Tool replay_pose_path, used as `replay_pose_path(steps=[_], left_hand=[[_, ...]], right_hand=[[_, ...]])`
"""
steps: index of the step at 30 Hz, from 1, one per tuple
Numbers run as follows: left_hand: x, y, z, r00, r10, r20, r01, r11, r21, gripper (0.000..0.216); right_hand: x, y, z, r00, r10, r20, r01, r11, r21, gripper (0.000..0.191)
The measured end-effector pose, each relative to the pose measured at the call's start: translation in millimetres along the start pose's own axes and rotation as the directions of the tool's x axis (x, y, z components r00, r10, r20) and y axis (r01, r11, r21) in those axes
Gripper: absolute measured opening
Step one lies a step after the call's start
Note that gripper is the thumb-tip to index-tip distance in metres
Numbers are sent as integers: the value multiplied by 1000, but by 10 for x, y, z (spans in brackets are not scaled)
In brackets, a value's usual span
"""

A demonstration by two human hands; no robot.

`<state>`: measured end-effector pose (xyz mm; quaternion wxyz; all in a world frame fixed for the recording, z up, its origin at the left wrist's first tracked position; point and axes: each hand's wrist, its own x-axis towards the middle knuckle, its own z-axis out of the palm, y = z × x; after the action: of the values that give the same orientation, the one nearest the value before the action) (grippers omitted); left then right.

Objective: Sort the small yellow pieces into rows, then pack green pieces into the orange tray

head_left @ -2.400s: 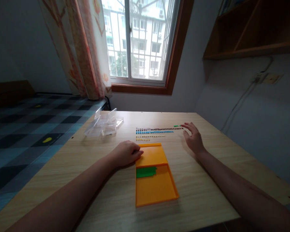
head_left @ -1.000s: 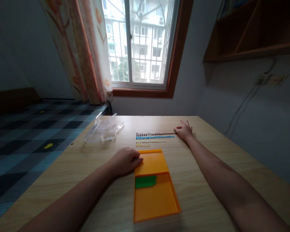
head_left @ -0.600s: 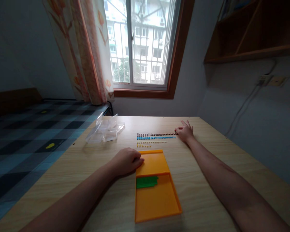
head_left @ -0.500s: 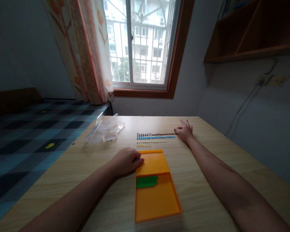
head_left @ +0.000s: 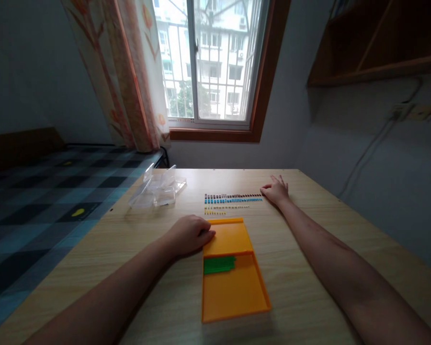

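Note:
An orange two-part tray (head_left: pixel 237 292) lies on the wooden table (head_left: pixel 309 287) in front of me, with green pieces (head_left: pixel 219 264) in its near compartment by the divider. My left hand (head_left: pixel 188 234) rests curled on the tray's far left edge. Beyond the tray run rows of tiny pieces (head_left: pixel 233 197): dark, blue, then pale and yellow ones. My right hand (head_left: pixel 276 190) lies at the right end of the dark row, thumb and forefinger pinched together there, other fingers stretched. What the pinch holds is too small to make out.
A clear plastic box (head_left: pixel 158 188) with its lid open stands at the table's far left. A bed with a checked cover (head_left: pixel 39 201) lies to the left. A window and curtain (head_left: pixel 129 76) are ahead, and a wooden shelf (head_left: pixel 373 52) hangs at upper right.
My right hand has reached forward to the right end of the dark row and settled there; the green and red pieces seen there earlier are hidden. The left hand has stayed on the tray.

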<state>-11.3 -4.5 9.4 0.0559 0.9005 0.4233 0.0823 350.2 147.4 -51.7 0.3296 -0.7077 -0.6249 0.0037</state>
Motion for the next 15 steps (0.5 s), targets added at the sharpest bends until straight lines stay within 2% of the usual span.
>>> replay_pose_path(steps=[6,15], left_hand=[[-2,9,-21,1000,1,12,-1,1000,-3,38],[-3,1,-19,1000,10,5,-10,1000,4,39]], right_hand=[[5,1,-3,1000,5,10,-4,1000,-10,20],[-2,19,3,1000,-8,5,8,1000,-19,18]])
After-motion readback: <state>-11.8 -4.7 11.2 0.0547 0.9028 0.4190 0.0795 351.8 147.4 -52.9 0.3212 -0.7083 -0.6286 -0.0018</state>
